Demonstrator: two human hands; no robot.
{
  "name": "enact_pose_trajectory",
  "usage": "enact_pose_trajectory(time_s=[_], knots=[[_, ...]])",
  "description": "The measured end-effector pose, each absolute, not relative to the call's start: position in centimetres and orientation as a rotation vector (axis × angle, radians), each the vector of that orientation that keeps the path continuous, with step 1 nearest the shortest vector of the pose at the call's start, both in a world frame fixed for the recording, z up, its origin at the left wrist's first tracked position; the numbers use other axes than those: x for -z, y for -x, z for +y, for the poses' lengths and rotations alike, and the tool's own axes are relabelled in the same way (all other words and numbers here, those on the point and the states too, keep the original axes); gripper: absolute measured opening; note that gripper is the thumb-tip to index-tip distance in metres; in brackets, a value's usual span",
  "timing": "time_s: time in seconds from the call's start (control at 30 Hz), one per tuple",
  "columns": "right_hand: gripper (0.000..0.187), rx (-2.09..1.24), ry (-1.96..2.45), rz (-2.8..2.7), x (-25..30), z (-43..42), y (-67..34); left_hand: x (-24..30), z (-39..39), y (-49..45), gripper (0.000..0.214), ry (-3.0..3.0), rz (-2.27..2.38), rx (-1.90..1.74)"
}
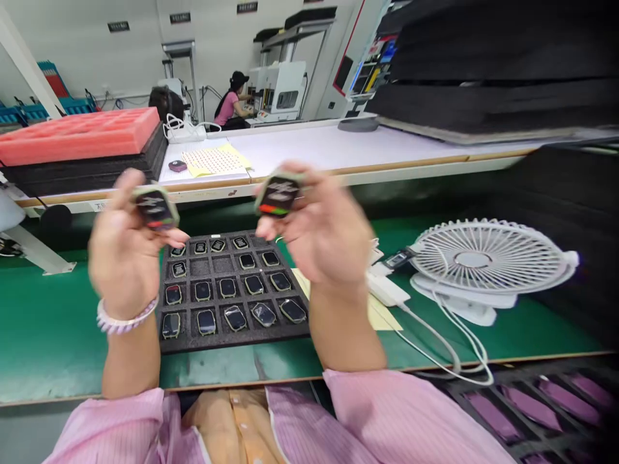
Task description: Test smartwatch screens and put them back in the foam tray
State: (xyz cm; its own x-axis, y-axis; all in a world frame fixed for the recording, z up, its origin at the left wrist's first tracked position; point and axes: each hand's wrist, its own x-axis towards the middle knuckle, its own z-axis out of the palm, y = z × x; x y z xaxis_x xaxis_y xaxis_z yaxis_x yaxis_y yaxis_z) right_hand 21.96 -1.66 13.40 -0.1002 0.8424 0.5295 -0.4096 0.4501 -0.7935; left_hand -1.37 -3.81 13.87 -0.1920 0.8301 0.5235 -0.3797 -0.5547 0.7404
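My left hand [120, 251] is raised at the left, its fingers closed round a smartwatch body [155, 207] with a lit screen. A second lit smartwatch body [279, 195], with a pale green rim and no strap, is gripped in my right hand [329, 232]. Both hands are smeared by motion, and the screen text is unreadable. Below and between them lies a black foam tray [232, 336] on the green bench. Rows of watch bodies sit in its compartments, mostly with dark screens. Two neighbouring compartments in its second row hold nothing.
A white fan [483, 258] with cables stands at the right. Purple parts [532, 406] fill a tray at lower right. On the shelf [300, 148] are red foam [82, 132], a dotted sheet [213, 161] and stacked black foam [483, 77]. Beyond, a person [229, 106] sits at a machine.
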Motion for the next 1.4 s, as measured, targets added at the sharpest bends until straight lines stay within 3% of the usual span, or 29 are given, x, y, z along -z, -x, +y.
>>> enact_pose_trajectory(time_s=[0.1,0.23,0.6,0.87,1.4], knots=[[0.043,-1.390,0.436,-1.244,-12.0,1.6,-20.2,-12.9,-1.1,0.1,0.052,-1.226,0.671,-1.599],[0.058,-1.551,0.477,-1.181,-9.6,3.6,-19.4,-10.6,0.9,-0.5,0.068,-1.290,0.768,-1.550],[0.064,-1.508,0.460,-1.221,-9.0,3.2,-19.1,-9.4,1.1,-1.6,0.055,-1.479,0.805,-1.581],[0.050,-1.489,0.473,-1.215,-8.7,3.3,-19.0,-9.4,0.9,-1.7,0.046,-1.483,0.831,-1.577],[0.043,-1.475,0.505,-1.200,-8.6,3.4,-18.8,-9.2,1.2,-1.8,0.041,-1.493,0.830,-1.581]])
